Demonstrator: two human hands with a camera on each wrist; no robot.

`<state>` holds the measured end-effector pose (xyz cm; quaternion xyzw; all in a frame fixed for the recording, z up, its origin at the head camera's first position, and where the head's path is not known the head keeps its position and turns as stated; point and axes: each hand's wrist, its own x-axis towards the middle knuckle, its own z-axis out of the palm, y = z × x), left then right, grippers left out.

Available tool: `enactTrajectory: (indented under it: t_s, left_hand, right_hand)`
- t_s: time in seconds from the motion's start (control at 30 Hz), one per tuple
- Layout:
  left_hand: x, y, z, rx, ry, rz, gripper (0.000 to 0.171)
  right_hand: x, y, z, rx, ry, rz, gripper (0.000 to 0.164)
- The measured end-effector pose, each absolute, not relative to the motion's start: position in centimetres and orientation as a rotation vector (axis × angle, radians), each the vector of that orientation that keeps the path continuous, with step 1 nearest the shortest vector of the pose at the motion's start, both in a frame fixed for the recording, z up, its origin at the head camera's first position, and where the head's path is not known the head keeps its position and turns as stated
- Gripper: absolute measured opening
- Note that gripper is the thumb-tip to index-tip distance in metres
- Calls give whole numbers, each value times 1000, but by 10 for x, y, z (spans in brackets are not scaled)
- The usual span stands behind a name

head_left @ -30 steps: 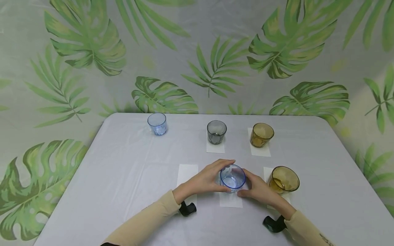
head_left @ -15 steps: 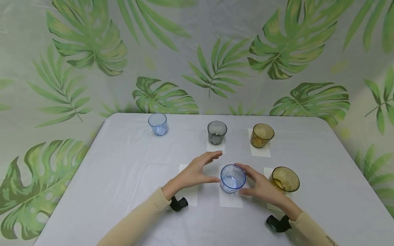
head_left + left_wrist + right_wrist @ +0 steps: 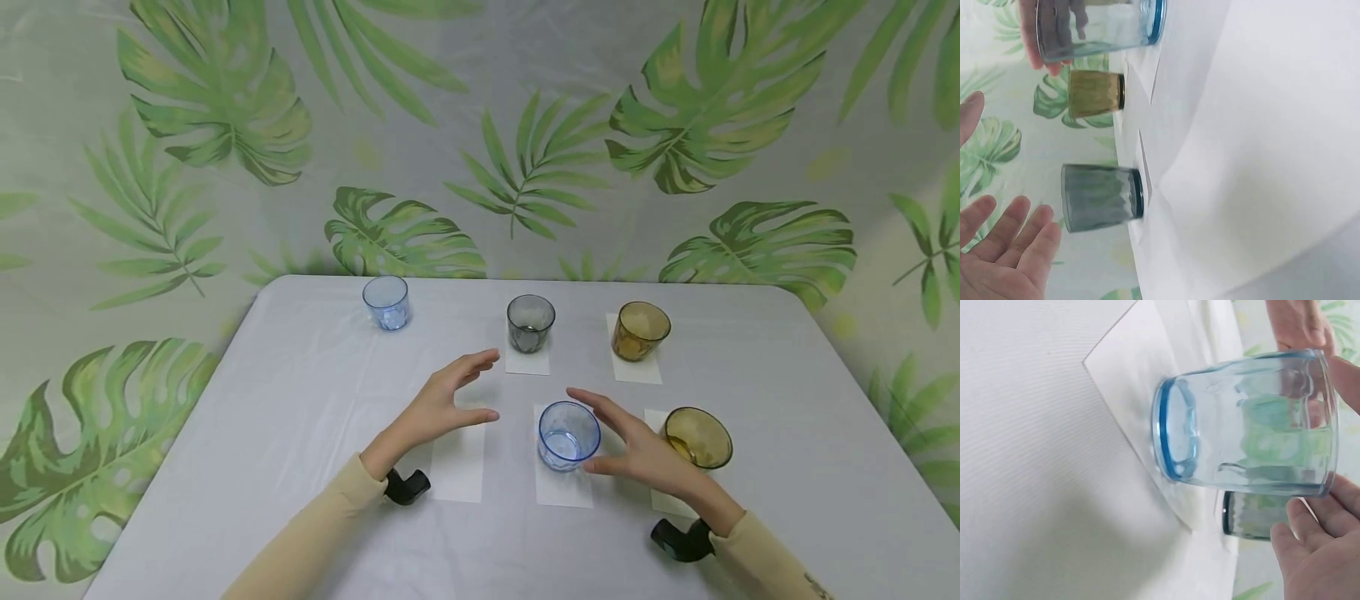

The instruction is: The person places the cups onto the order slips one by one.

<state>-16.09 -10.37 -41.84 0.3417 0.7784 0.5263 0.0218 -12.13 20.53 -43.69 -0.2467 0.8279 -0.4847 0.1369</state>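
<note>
A clear blue glass (image 3: 567, 446) stands upright on a white paper slip (image 3: 564, 493) near the middle of the table. My right hand (image 3: 647, 454) is at its right side, thumb and fingers spread loosely, fingertips near the rim. The right wrist view shows the same blue glass (image 3: 1216, 431) between the thumb and fingers of the right hand (image 3: 1325, 556). My left hand (image 3: 431, 408) is in the air left of the glass, fingers apart and holding nothing, over the top of another paper slip (image 3: 457, 471).
At the back stand a grey glass (image 3: 530, 327) and an amber glass (image 3: 640, 333), both on paper slips. Another amber glass (image 3: 697, 437) is on a slip beside the right hand, which partly overlaps it. A second blue glass (image 3: 387, 304) stands at the back left, directly on the white tablecloth (image 3: 300, 392).
My left hand has let go of the blue glass and moved left. The right hand's fingers have loosened and spread from it. The glass stays in place.
</note>
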Motion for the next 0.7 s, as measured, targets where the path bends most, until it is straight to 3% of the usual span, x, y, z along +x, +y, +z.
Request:
enactTrajectory:
  t_s: [0.17,0.7]
  left_hand:
    - [-171,-119,-442,1002,2449,1647,78]
    - [-175,-161,-446,907,2582,1642,76]
  right_hand:
    - [-121,200,-429,-755,2400,-1415,83]
    - [-126,176,-412,-762,2403,-1431,72]
